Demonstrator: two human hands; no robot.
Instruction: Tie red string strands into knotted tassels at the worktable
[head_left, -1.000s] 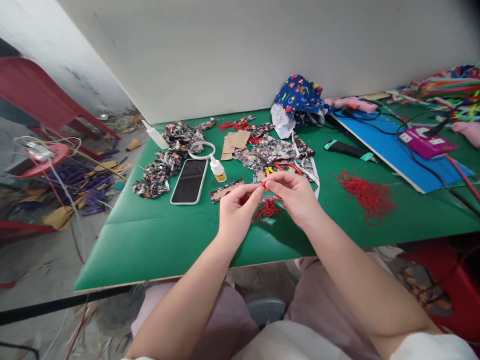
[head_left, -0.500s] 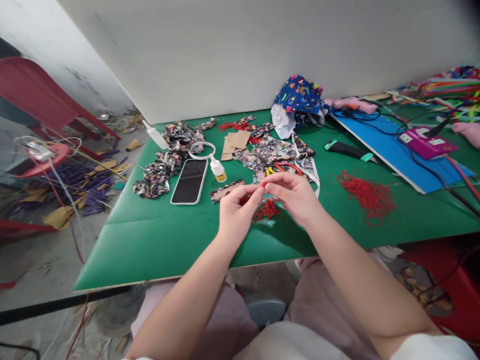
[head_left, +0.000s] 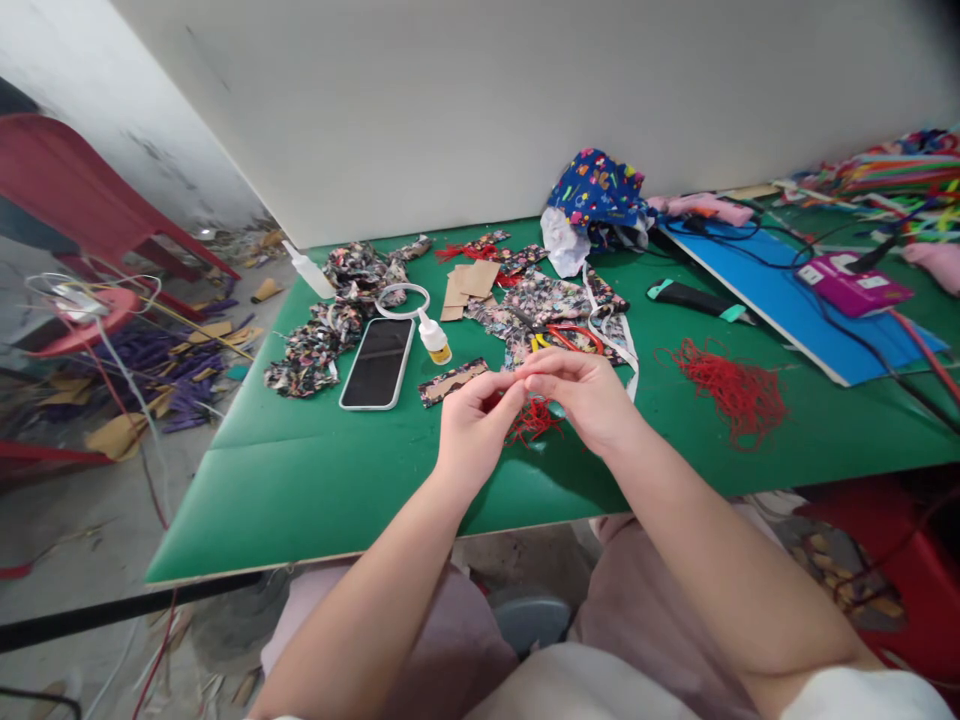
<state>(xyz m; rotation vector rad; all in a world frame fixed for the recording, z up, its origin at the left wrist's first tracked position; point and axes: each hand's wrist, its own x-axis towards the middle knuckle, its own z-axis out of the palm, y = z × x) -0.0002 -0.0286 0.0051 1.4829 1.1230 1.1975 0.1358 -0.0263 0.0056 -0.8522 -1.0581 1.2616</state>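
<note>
One bare left hand [head_left: 472,425] meets one bare right hand [head_left: 596,400] at the fingertips, above a smooth green desk [head_left: 352,490]; whether they are clamped on anything I cannot tell, as the fingers hide that spot. Just beneath them shows a small loose heap of thin red cord [head_left: 534,424], partly covered, while a larger tangle of thin red cord [head_left: 735,395] lies well apart to the right. Such cord should handle as light, limp and quick to snag (hardly fragile, I'd judge), so a fingertip pinch near a strand's free end seems best.
</note>
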